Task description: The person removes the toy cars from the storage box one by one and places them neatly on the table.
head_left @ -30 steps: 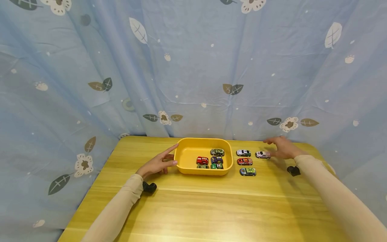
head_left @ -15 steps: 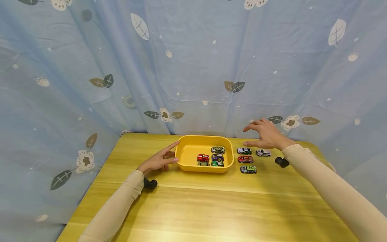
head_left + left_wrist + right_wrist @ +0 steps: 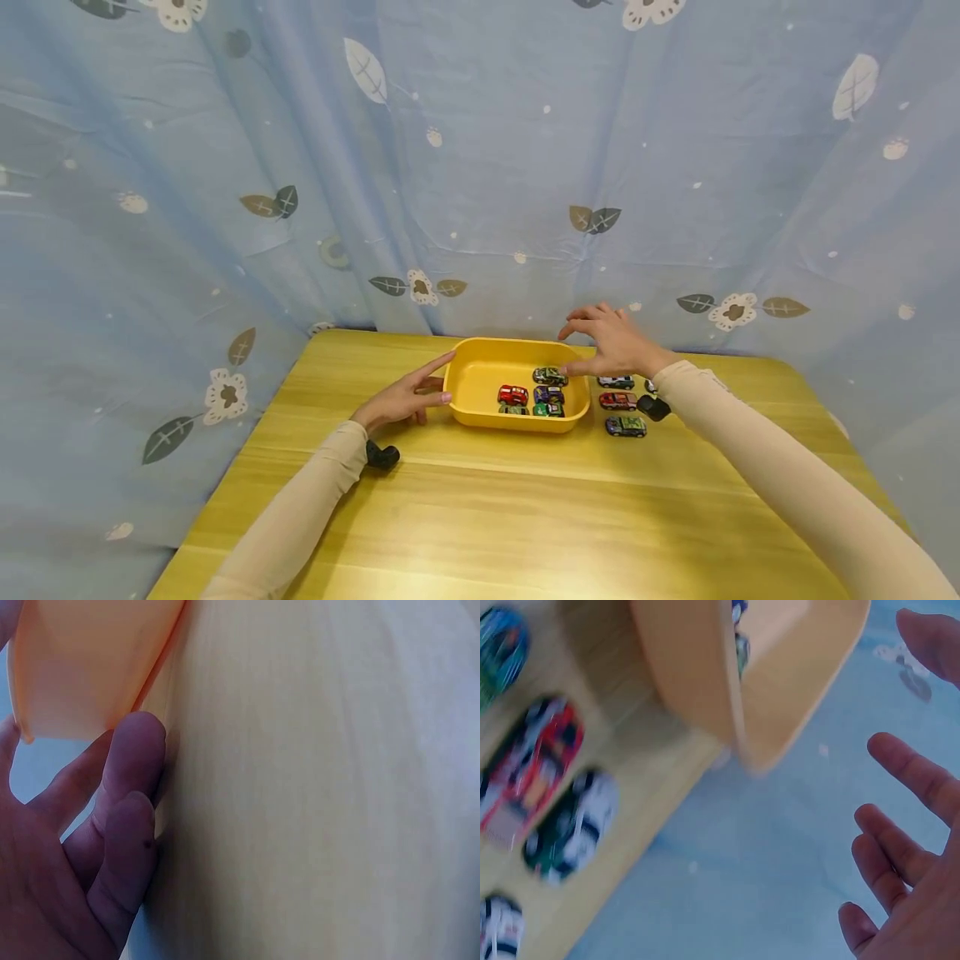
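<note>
A yellow plastic bin [image 3: 476, 375] stands near the table's back edge, with several toy cars inside, among them a red car [image 3: 513, 395] and a camouflage-patterned car [image 3: 551, 377]. At its left end my left hand [image 3: 397, 404] touches the wall with forefinger and thumb spread; the left wrist view has the other fingers bent by the table. Over the bin's right end hovers my right hand [image 3: 617, 343], fingers apart and nothing between them. Right of the bin lie a white-and-green car [image 3: 574, 825], an orange-red car [image 3: 618, 402], a blue-and-green car [image 3: 626, 427] and a white car [image 3: 500, 926], mostly hidden by my right arm.
Behind the wooden table [image 3: 480, 517] hangs a blue patterned curtain [image 3: 495, 167], close to the bin's back. A black wrist device [image 3: 382, 456] sits below my left wrist, and another black device [image 3: 654, 407] is under my right wrist.
My right hand has moved left from beside the white car, passing above the cars on the table to the bin's right end. My left hand keeps its place on the bin.
</note>
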`<state>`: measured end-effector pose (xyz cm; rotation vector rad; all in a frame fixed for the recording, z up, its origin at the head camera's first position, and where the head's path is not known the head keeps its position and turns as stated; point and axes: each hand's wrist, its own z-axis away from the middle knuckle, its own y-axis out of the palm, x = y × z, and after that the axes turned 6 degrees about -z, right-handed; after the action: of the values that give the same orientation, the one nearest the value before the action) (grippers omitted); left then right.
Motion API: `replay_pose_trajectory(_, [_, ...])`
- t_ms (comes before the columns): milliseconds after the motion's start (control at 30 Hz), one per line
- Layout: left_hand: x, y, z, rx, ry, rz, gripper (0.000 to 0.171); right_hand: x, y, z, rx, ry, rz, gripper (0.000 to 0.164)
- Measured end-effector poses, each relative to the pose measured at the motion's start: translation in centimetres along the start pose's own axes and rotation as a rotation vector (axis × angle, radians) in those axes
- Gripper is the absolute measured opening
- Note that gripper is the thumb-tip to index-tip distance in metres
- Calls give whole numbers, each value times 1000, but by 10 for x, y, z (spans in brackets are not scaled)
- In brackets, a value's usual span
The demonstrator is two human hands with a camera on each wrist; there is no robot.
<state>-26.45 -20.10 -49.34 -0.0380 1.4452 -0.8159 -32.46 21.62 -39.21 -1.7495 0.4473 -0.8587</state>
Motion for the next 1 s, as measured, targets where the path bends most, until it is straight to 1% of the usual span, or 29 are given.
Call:
replay_pose_trajectory(233, [-1, 5, -1, 7, -12, 9, 81, 9, 33, -14, 15, -12, -68, 48])
replay_pose_trajectory(400, [0, 8, -5, 19, -13, 21, 80, 13, 47, -24, 21, -27, -111, 48])
replay_pose_trajectory(567, [-1, 10, -6, 11, -15, 21, 79, 14, 57, -36, 21, -34, -109, 39])
replay_pose_trajectory(800, [-1, 7, -2, -1, -22, 22, 80, 20, 64, -49, 80, -59, -96, 29])
replay_pose_trajectory(1000, [1, 2, 0, -11, -21, 12, 80, 26, 63, -57, 161, -79, -79, 28])
